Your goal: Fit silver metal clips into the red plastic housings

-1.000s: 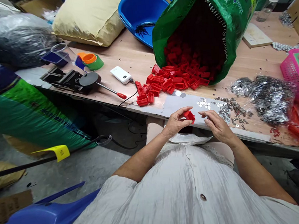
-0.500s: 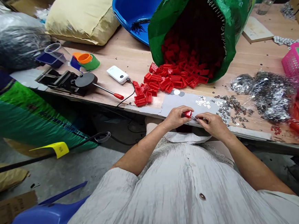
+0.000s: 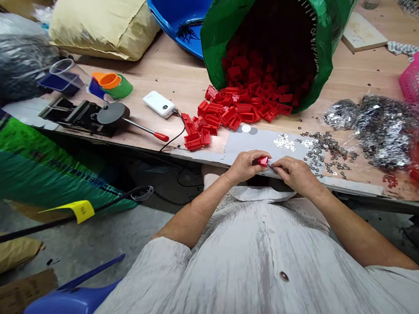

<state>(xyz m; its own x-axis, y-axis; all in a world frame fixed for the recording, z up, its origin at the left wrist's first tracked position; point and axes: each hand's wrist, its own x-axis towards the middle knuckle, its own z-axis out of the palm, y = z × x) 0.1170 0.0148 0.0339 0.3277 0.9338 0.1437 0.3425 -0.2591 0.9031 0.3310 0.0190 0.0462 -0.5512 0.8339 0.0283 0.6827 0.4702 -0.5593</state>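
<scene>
- Grasping red part (image 3: pixel 263 161) in left hand (image 3: pixel 245 166), pinched between thumb and fingers, with left end covered by the grip and right end projecting past the fingertips toward right hand (image 3: pixel 295 172).
- Gripping slim tool (image 3: pixel 270 166) in right hand, with fingers closed round it and shaft directed left at the exposed end of red part.
- Seen meeting at that end; cannot tell entry from mere contact, too small to resolve.
- Located, both hands and part, before the torso at the near edge of table (image 3: pixel 184 74), just beside gray sheet (image 3: pixel 250 146).
- Noted beyond the grip: pile of like parts (image 3: pixel 236 109), spilling from mouth of green bag (image 3: pixel 333 9).
- Noted right of the grip: metal bits (image 3: pixel 326 144), scattered across gray sheet and table, near clear bags (image 3: pixel 385 131).
</scene>
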